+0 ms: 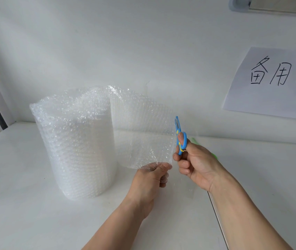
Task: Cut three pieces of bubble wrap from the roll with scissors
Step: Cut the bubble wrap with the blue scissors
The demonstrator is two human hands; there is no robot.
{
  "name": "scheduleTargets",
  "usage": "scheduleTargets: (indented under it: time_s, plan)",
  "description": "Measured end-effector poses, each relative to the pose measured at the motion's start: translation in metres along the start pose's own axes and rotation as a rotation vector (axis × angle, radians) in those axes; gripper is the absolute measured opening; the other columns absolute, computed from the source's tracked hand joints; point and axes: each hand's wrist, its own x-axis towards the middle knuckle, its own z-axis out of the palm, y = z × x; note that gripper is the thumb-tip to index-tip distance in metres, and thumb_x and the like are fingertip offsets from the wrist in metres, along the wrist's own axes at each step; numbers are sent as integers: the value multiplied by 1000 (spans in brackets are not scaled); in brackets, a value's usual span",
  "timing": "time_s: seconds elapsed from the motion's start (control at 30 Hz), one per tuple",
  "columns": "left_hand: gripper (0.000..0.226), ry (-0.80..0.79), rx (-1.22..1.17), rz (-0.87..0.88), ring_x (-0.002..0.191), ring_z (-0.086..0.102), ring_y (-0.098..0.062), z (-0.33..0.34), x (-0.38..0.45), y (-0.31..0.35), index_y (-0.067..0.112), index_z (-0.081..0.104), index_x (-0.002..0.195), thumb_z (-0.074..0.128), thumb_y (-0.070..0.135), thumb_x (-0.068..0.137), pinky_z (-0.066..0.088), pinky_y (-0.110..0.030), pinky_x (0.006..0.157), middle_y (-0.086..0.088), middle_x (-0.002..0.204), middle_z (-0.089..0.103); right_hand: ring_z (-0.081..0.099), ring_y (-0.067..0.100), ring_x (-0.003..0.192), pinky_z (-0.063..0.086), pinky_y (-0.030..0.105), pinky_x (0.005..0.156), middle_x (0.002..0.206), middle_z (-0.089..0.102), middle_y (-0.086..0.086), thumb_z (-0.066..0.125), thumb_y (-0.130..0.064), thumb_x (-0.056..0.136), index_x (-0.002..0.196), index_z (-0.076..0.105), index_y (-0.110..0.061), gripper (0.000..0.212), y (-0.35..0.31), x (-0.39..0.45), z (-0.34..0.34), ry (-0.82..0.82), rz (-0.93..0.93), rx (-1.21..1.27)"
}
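A fat roll of clear bubble wrap (77, 145) stands upright on the white table (17, 204), left of centre. A loose sheet (141, 134) runs from its top out to the right. My left hand (150, 179) pinches the sheet's lower right corner. Just right of the sheet's free edge, my right hand (195, 165) holds small blue scissors (179, 136) with yellow marks, thumb through a handle loop, blades pointing up and nearly together. Another clear piece (188, 188) seems to lie flat on the table under my hands.
A white wall rises right behind the table. A paper sign (273, 82) with handwritten characters hangs on it at right. Something green (194, 141) shows behind my right hand. A seam (217, 221) between two tabletops runs toward me under my right forearm.
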Motion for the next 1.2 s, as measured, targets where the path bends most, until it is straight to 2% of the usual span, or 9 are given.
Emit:
scheduleTargets:
  time_s: [0.13,0.27,0.67,1.1,1.2]
  plan:
    - [10,-7,1,-2,55,41,-13,0,0,0,3,70,87,65,12,89,37,-24,58,1,58,47,32,9,42,24,22,42,63,53,2,67,-62,69,71,52,-17,47,-6,1,-1,12,17,22]
    - [10,-1,1,-3,55,41,-14,0,0,0,3,69,87,65,11,89,37,-25,58,0,58,47,31,8,41,24,21,41,63,52,2,65,-57,78,72,49,-18,42,-9,3,-2,-3,-1,8]
    - [11,-8,2,-5,55,39,-13,1,-1,0,1,68,90,65,11,88,36,-23,56,0,59,46,31,8,41,24,20,40,62,54,2,67,-63,67,75,50,-17,49,-13,9,-3,18,4,45]
    - [11,-6,20,-17,57,40,-14,0,-1,1,2,69,88,66,12,88,37,-23,57,-1,59,47,31,8,41,25,20,38,64,55,3,66,-63,72,77,50,-17,49,-16,18,-8,6,4,42]
    - [10,-6,24,-15,56,40,-14,0,-1,1,2,69,87,65,11,88,37,-23,56,-1,59,47,32,9,42,25,21,39,65,56,4,66,-66,67,75,52,-17,52,-17,19,-9,-3,3,43]
